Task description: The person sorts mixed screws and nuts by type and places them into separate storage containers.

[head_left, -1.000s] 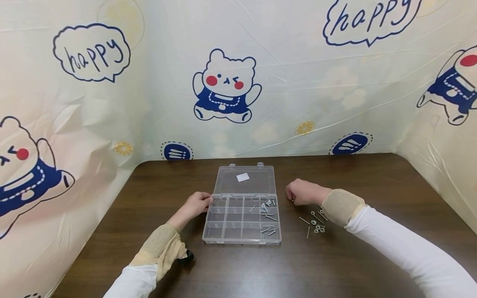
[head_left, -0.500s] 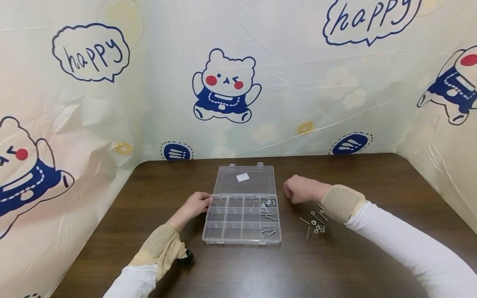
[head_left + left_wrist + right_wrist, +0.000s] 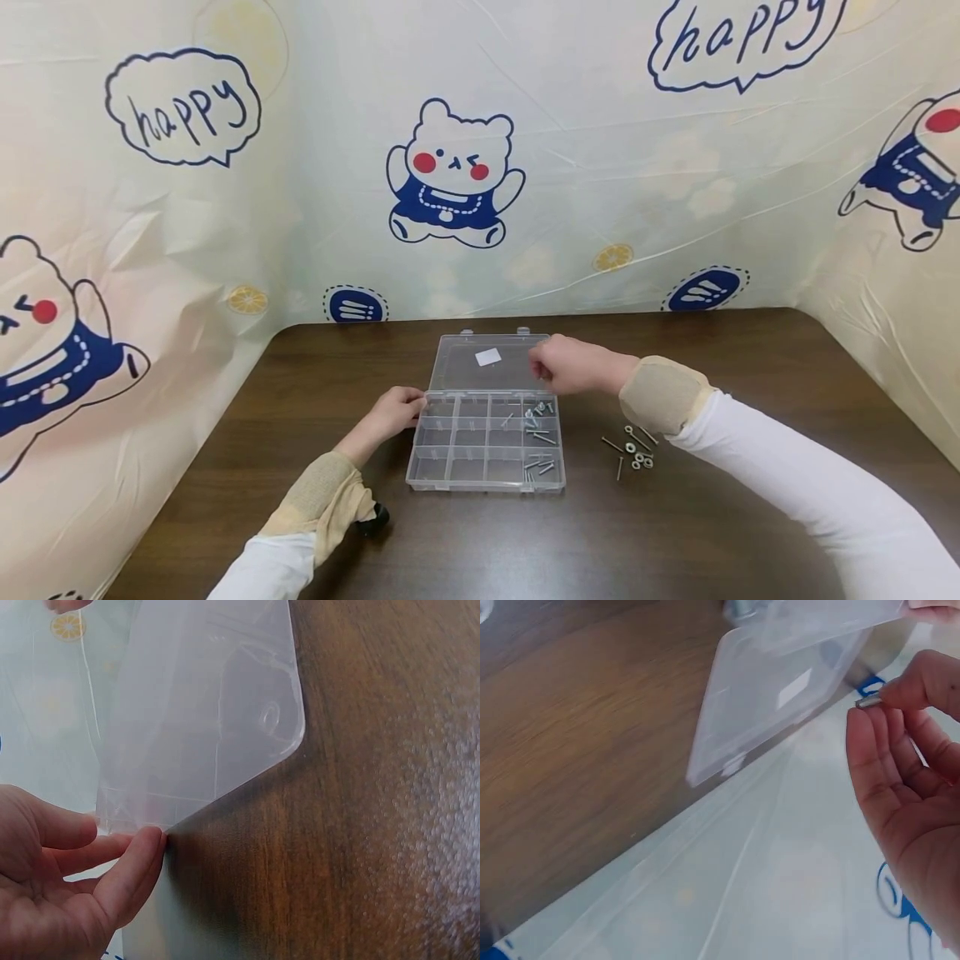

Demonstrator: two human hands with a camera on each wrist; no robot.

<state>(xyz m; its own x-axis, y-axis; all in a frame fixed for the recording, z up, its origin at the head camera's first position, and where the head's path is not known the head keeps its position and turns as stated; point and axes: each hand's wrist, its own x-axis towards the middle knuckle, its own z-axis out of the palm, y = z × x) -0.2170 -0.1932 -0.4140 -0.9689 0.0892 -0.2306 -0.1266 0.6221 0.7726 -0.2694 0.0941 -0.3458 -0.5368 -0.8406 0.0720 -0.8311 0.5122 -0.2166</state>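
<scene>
A clear plastic compartment box (image 3: 469, 486) lies open on the table, its lid (image 3: 457, 358) folded back. My left hand (image 3: 397, 412) holds the box at its left rear edge; the left wrist view shows thumb and fingers (image 3: 139, 874) at that end. My right hand (image 3: 572, 365) is above the right side of the lid. Between its thumb and fingertips it pinches a small silver screw (image 3: 868, 700), largely covered by the thumb. Several screws (image 3: 542, 437) lie in the right-hand column of compartments, and a thin one (image 3: 507, 419) lies in the column beside it.
Right of the box, several loose screws (image 3: 612, 444) and nuts or washers (image 3: 637, 460) lie on the brown table (image 3: 480, 550). A white label (image 3: 487, 357) is on the lid. A printed curtain (image 3: 585, 208) hangs behind the table.
My right hand has moved left from beside the lid to over its right edge, carrying the screw. The left hand and the box have stayed in place.
</scene>
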